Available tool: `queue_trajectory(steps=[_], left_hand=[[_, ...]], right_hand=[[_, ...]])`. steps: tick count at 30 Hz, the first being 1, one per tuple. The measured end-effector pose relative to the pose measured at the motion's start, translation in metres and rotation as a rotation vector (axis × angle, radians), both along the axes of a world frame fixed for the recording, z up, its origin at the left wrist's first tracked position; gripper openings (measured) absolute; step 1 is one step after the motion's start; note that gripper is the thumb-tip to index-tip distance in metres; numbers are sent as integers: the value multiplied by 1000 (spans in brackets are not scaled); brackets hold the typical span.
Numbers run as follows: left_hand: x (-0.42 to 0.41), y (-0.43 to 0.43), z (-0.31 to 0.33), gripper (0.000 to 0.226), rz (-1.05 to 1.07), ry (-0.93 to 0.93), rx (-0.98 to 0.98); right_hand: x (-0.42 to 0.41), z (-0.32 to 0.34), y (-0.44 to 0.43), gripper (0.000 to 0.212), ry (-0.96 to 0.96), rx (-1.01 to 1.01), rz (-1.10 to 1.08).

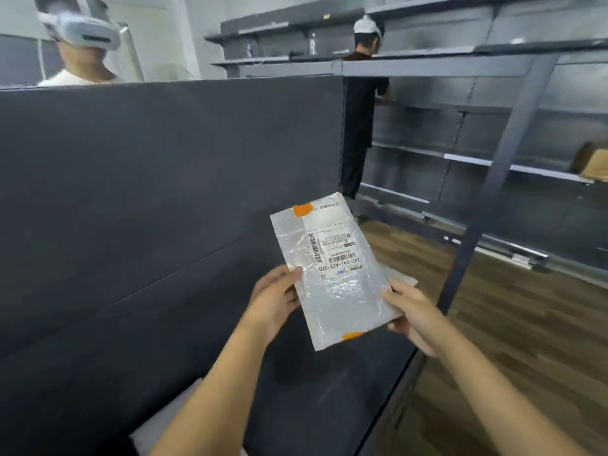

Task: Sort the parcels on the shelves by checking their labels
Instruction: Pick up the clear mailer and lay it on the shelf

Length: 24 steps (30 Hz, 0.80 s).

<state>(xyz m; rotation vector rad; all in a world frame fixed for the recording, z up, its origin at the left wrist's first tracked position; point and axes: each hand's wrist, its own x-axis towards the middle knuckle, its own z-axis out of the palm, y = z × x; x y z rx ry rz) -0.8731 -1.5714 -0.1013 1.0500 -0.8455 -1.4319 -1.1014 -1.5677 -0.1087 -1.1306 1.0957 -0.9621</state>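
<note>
Left hand pinches the left edge of the parcel, right hand closed under its lower right corner; both grips shut on it. Parcel held in air, label upside-down to viewer, above the dark shelf. Risk, judged: slick plastic wrap slips from light edge pinches; inverted label invites misreading the code.

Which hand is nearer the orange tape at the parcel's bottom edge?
Right. The right hand grips the parcel just beside the orange tape; the left hand holds the opposite edge, higher up.
</note>
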Motion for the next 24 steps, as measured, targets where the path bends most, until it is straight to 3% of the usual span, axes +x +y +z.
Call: queue_trajectory(steps=[2, 6, 9, 13, 17, 19, 21, 23, 24], left_hand=[[-8, 39, 10, 10, 65, -53, -44], [-30, 117, 17, 9, 245, 66, -95], [-59, 163, 18, 8, 332, 230, -38], [-85, 216, 19, 14, 297, 305, -6], [-55, 242, 22, 28, 261, 300, 5], [-32, 244, 28, 48, 373, 155, 23], [-12, 247, 35, 75, 508, -155, 12], [-3, 254, 46, 73, 512, -437, -92], [2, 254, 49, 64, 414, -590, -156]], right_hand=[[-4, 8, 28, 22, -12, -51, -27], [-10, 18, 87, 21, -390, -46, -111], [-1, 18, 127, 24, -399, -39, -12], [4, 27, 164, 30, -485, -27, -73], [-20, 45, 177, 26, -291, -55, -41], [-37, 57, 180, 31, -143, -75, 23], [-49, 68, 186, 27, 16, -109, 138], [-54, 73, 189, 24, 127, -126, 227], [-52, 76, 191, 24, 172, -135, 268]])
